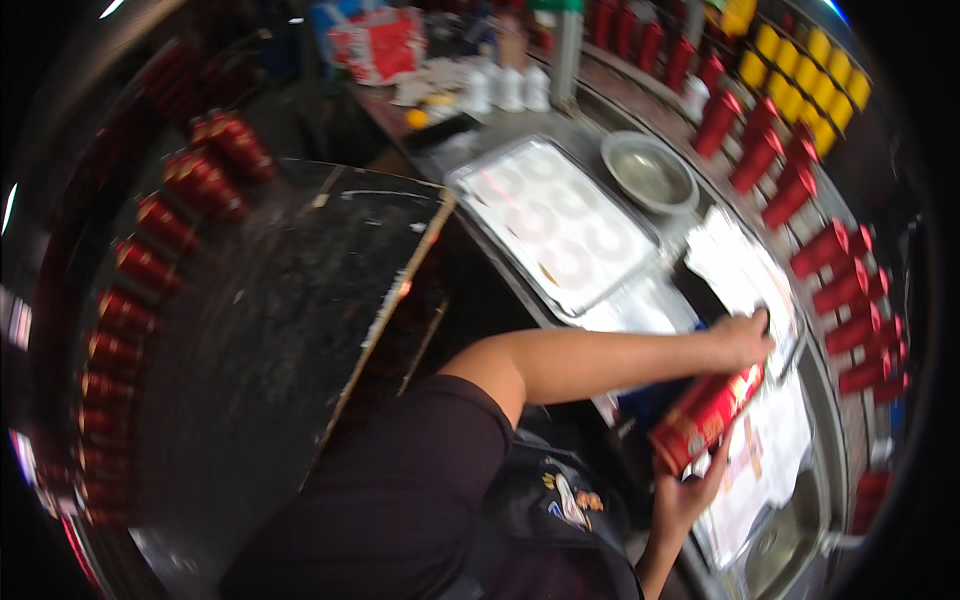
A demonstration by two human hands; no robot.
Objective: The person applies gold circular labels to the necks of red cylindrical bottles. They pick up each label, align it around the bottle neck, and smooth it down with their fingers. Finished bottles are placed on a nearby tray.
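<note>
A red bottle with gold markings [703, 418] is tilted over the metal worktop at the right, its top end pointing away from me. My left hand [742, 342] reaches across and is closed around that upper end, whose tip is hidden by my fingers. Under the lower end, my right hand [690, 495] supports the bottle with fingers curled along its side. White sheets [735, 260] lie beyond my left hand, and a pale printed sheet [750, 465] lies beside my right. Motion blur softens the details.
A shallow tray with pale ring shapes [555, 220] and a metal bowl [650, 172] stand farther back. Red bottles line the right [848, 325] and the left [125, 310]. A dark tabletop [290, 300] is on my left; a sink [785, 550] is at lower right.
</note>
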